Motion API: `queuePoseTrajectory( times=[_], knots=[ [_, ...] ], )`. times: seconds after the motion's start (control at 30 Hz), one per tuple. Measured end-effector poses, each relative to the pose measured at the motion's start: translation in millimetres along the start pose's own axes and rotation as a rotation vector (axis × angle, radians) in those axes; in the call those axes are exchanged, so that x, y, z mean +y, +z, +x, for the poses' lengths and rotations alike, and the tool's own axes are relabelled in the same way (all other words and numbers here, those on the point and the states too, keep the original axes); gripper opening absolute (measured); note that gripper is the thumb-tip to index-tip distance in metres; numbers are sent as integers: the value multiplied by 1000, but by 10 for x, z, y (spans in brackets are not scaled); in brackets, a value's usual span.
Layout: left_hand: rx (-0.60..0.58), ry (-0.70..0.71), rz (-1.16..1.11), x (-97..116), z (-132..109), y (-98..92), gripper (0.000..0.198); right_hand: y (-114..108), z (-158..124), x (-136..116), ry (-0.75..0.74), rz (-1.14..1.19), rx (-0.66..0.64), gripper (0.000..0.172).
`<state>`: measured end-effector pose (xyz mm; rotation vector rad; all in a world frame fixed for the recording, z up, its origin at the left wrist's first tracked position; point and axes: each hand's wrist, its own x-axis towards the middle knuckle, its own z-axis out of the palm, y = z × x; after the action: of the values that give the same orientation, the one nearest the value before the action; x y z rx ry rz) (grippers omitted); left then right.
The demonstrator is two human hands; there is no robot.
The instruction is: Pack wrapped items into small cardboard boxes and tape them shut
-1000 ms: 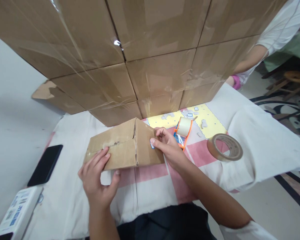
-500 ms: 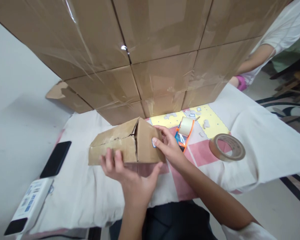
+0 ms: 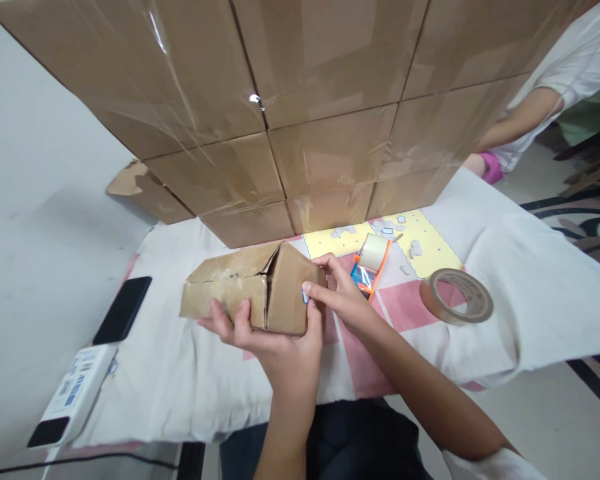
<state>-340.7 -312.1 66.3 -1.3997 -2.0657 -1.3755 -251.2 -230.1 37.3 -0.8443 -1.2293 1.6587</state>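
A small cardboard box (image 3: 230, 283) is tilted above the cloth, with a torn gap near its right end. My left hand (image 3: 275, 340) holds it from below and in front, fingers on the near side and thumb at the right end. My right hand (image 3: 343, 293) grips the right end, its thumb on a small blue-edged white sticker (image 3: 305, 293). Just right of that hand lies an orange and blue tape dispenser (image 3: 373, 263) with a clear roll. A roll of brown tape (image 3: 456, 297) rests farther right.
Large taped cartons (image 3: 330, 147) stand stacked behind. At left lie a black phone (image 3: 123, 310) and a white power strip (image 3: 73, 393) by the wall. Paper scraps (image 3: 416, 249) are on the patterned cloth (image 3: 545, 287). Another person's arm (image 3: 523, 120) shows at upper right.
The small box has turned slightly, showing more of its right end. My left hand has moved right and closed around it, its thumb now against the end. The view has shifted slightly.
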Motion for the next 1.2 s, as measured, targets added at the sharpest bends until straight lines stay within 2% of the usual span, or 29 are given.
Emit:
queuePoseTrajectory(
  times=[0.4,0.9,1.2],
  knots=[
    [42,49,-61,-89,-48,32,80,12,-13,-4,13,9,3,36],
    [77,32,-41,-144,-53,60,79,-22,31,121,-94,-57,-41,38],
    [63,18,-30,-178,-52,29,78,-69,70,81,-102,-161,-142,46]
  ],
)
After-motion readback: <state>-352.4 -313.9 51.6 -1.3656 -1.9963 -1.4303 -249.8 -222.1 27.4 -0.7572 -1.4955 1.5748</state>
